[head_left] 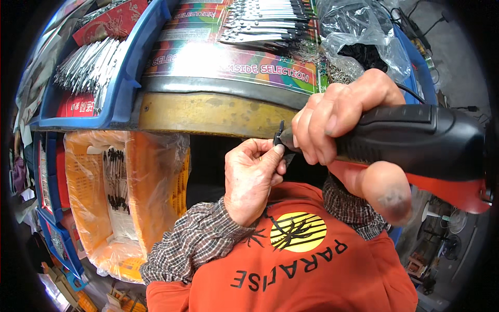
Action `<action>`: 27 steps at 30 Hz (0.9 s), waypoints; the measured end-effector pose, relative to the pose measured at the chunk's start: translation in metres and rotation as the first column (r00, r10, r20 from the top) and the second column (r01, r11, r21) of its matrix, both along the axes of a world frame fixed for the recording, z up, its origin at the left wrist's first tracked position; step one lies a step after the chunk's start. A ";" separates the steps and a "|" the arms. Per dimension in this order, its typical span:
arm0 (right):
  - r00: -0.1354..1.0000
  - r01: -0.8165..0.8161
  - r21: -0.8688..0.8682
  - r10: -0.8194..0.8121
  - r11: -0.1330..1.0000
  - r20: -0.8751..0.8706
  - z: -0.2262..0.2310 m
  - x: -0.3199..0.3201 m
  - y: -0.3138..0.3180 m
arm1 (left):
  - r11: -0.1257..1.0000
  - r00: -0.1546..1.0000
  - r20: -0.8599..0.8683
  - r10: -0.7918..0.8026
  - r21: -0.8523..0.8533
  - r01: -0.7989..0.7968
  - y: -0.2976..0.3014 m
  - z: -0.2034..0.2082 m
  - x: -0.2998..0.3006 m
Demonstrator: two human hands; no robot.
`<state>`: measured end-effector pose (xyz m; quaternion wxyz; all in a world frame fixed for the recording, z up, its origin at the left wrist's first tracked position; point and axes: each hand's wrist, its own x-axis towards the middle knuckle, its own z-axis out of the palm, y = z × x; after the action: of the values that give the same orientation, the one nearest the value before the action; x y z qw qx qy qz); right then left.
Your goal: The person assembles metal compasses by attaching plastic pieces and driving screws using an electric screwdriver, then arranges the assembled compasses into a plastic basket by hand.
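My right hand (343, 119) wraps around a black and red electric screwdriver (416, 132), its body pointing off to the right and its nose toward my left hand. Between thumb and fingers, my left hand (249, 179) pinches a small black part (278, 138). The screwdriver's tip meets or nearly meets this part; the exact contact is hidden by my fingers. Both hands are just in front of the bench's yellowish edge (218, 113). On the bench behind them lies a stack of thin white and silver strips (265, 23) with black ends.
Left on the bench, a blue bin (132, 67) holds many thin metal strips. Below it stands an orange crate (140, 192) lined with clear plastic, with black-ended pieces inside. Small screws (317, 54) lie scattered beside a clear plastic bag (358, 26) containing black pieces.
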<state>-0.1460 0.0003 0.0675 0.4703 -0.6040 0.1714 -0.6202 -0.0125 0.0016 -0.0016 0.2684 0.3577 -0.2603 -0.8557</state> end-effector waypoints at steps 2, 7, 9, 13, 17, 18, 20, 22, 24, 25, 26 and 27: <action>0.998 0.002 0.051 0.002 0.999 -0.062 0.006 0.000 0.001 | 1.000 1.000 0.001 0.026 0.002 -0.026 0.001 0.000 0.002; 0.927 0.126 0.291 -0.008 0.948 -0.374 0.025 -0.012 0.007 | 0.998 0.999 0.045 0.010 -0.057 -0.008 -0.001 -0.001 0.004; 0.940 0.101 0.274 -0.002 0.956 -0.340 0.022 -0.010 0.005 | 0.999 0.998 0.054 0.015 -0.046 -0.013 -0.001 -0.002 0.007; 0.973 0.071 0.195 -0.024 0.978 -0.231 0.020 -0.006 0.002 | 0.996 0.999 0.045 0.013 0.082 -0.017 -0.004 0.007 0.002; 0.994 0.022 0.110 -0.010 0.994 -0.107 0.011 0.003 -0.006 | 0.996 0.999 0.000 0.038 0.086 -0.037 -0.002 0.004 0.003; 0.997 0.015 0.088 -0.009 0.996 -0.079 0.011 0.005 -0.007 | 0.995 0.999 0.008 0.040 0.087 -0.040 -0.002 0.006 0.002; 1.000 -0.003 0.043 0.003 0.999 -0.018 0.007 0.009 -0.010 | 0.995 0.999 0.019 0.047 0.089 -0.048 0.000 0.004 0.004; 0.999 -0.016 -0.002 0.016 1.000 0.041 0.006 0.010 -0.010 | 0.980 0.997 -0.026 0.068 -0.185 -0.072 0.005 -0.002 0.006; 0.999 0.050 0.056 -0.049 0.997 -0.010 0.009 0.011 -0.005 | 0.995 0.997 -0.028 0.065 -0.077 -0.067 0.003 0.000 0.004; 0.992 0.116 0.109 -0.110 0.987 -0.062 0.012 0.011 0.000 | 0.998 0.998 -0.029 0.064 0.030 -0.064 0.001 0.002 0.004; 0.979 0.184 0.158 -0.167 0.970 -0.116 0.014 0.011 0.004 | 0.998 0.997 -0.030 0.066 0.028 -0.065 0.000 0.002 0.004; 0.960 0.253 0.203 -0.219 0.946 -0.173 0.017 0.010 0.008 | 0.999 0.999 0.010 0.040 -0.018 -0.040 -0.001 0.001 0.005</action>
<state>-0.1355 0.0083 0.0843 0.4431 -0.5669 0.3456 -0.6024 -0.0076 0.0009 -0.0007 0.2872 0.3647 -0.2621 -0.8460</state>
